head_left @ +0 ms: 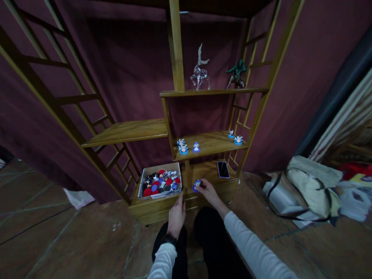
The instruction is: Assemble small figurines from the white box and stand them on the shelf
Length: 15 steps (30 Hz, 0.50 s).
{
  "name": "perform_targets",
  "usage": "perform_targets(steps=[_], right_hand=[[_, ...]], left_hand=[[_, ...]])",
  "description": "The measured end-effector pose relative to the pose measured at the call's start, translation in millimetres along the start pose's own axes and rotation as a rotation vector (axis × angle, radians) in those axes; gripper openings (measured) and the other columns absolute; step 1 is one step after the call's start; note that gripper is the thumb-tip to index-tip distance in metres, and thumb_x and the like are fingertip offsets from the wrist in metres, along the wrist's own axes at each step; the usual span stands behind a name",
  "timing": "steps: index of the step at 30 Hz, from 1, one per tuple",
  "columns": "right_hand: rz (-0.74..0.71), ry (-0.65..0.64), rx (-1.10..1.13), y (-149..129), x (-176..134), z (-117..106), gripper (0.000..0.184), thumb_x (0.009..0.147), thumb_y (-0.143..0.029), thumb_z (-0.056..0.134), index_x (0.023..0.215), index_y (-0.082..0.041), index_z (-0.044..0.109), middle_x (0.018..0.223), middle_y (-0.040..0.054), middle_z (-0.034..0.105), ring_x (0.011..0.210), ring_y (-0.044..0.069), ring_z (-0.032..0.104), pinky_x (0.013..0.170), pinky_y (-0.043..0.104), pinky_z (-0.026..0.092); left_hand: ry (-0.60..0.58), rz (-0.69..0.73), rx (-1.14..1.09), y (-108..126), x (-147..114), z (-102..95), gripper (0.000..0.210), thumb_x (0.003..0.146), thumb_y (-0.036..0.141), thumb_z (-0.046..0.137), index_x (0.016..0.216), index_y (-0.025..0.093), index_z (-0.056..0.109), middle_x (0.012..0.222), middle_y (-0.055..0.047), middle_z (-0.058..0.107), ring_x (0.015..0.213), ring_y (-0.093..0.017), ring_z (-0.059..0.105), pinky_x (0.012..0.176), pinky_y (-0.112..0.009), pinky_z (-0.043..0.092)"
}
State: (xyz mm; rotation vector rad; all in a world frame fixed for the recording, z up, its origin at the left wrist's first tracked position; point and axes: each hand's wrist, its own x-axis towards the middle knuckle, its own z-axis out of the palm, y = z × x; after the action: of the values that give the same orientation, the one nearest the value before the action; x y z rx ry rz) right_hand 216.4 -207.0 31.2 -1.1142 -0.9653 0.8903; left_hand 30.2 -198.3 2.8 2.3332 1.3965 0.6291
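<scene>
My right hand [209, 193] pinches a small figurine [197, 185] with a purple base, held just above the front of the low shelf. My left hand [177, 216] is near the shelf's front edge, index finger stretched toward the corner of a cardboard box [147, 169]; it shows nothing in its grasp. Jumbled figurines [162, 182] with red, black and blue bases fill that box. On the shelf above stand a purple-based figurine [196, 147], two blue-based figurines [183, 147] at the left and two more figurines [238, 140] at the right.
A phone [223, 169] lies on the low shelf at right. Higher up stand a clear deer ornament [200, 73] and a green-hooded figure [237, 74]. Wooden uprights [177, 46] divide the rack. Bags [308, 190] sit on the floor at right, paper [79, 197] at left.
</scene>
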Motion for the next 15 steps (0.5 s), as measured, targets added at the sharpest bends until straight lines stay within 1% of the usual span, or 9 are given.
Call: perform_targets(steps=[2, 5, 8, 11, 13, 15], right_hand=[[-0.077, 0.018, -0.031, -31.8, 18.0, -19.7, 0.034, 0.061, -0.031, 0.071, 0.092, -0.023, 0.059, 0.087, 0.0017, 0.064, 0.082, 0.018, 0.059, 0.082, 0.035, 0.045], [-0.2, 0.081, -0.08, -82.6, 53.5, -48.2, 0.035, 0.063, -0.033, 0.069, 0.095, -0.023, 0.057, 0.091, 0.0024, 0.063, 0.083, 0.017, 0.059, 0.083, 0.034, 0.046], [-0.314, 0.136, -0.118, -119.7, 93.2, -68.9, 0.036, 0.063, -0.034, 0.069, 0.094, -0.022, 0.056, 0.092, 0.0018, 0.063, 0.085, 0.016, 0.059, 0.086, 0.034, 0.046], [-0.35, 0.131, -0.194, -133.9, 127.2, -79.3, 0.035, 0.064, -0.034, 0.068, 0.094, -0.022, 0.055, 0.092, 0.0015, 0.063, 0.084, 0.015, 0.06, 0.084, 0.033, 0.047], [-0.357, 0.113, -0.248, -133.0, 143.0, -81.6, 0.032, 0.066, -0.034, 0.066, 0.094, -0.021, 0.055, 0.091, 0.0017, 0.064, 0.082, 0.014, 0.061, 0.083, 0.032, 0.048], [-0.364, 0.106, -0.319, -127.6, 152.4, -82.0, 0.029, 0.068, -0.033, 0.063, 0.093, -0.021, 0.055, 0.091, 0.0018, 0.064, 0.084, 0.015, 0.061, 0.084, 0.033, 0.048]], left_hand=[[0.0, 0.0, -0.011, 0.3, 1.0, 0.6, 0.051, 0.088, 0.023, 0.036, 0.139, 0.023, 0.029, 0.123, -0.011, 0.058, 0.104, -0.022, 0.059, 0.085, -0.033, 0.046], [-0.022, -0.024, -0.003, 3.1, 0.9, 0.1, 0.05, 0.088, 0.024, 0.036, 0.138, 0.024, 0.032, 0.121, -0.01, 0.059, 0.101, -0.021, 0.061, 0.086, -0.033, 0.046], [-0.048, -0.061, 0.032, 5.8, -0.1, -0.2, 0.047, 0.09, 0.024, 0.034, 0.136, 0.023, 0.035, 0.121, -0.009, 0.059, 0.099, -0.019, 0.062, 0.086, -0.031, 0.046], [-0.047, -0.068, 0.056, 5.4, -0.3, 1.4, 0.044, 0.091, 0.024, 0.032, 0.135, 0.023, 0.038, 0.122, -0.008, 0.058, 0.101, -0.017, 0.061, 0.087, -0.028, 0.045], [-0.04, -0.053, 0.059, 3.4, 0.1, 3.0, 0.043, 0.091, 0.023, 0.031, 0.132, 0.022, 0.041, 0.122, -0.008, 0.058, 0.102, -0.016, 0.06, 0.088, -0.028, 0.044], [-0.043, -0.04, 0.059, 1.3, 0.7, 4.0, 0.04, 0.091, 0.022, 0.031, 0.129, 0.02, 0.046, 0.122, -0.008, 0.058, 0.104, -0.016, 0.059, 0.09, -0.028, 0.043]])
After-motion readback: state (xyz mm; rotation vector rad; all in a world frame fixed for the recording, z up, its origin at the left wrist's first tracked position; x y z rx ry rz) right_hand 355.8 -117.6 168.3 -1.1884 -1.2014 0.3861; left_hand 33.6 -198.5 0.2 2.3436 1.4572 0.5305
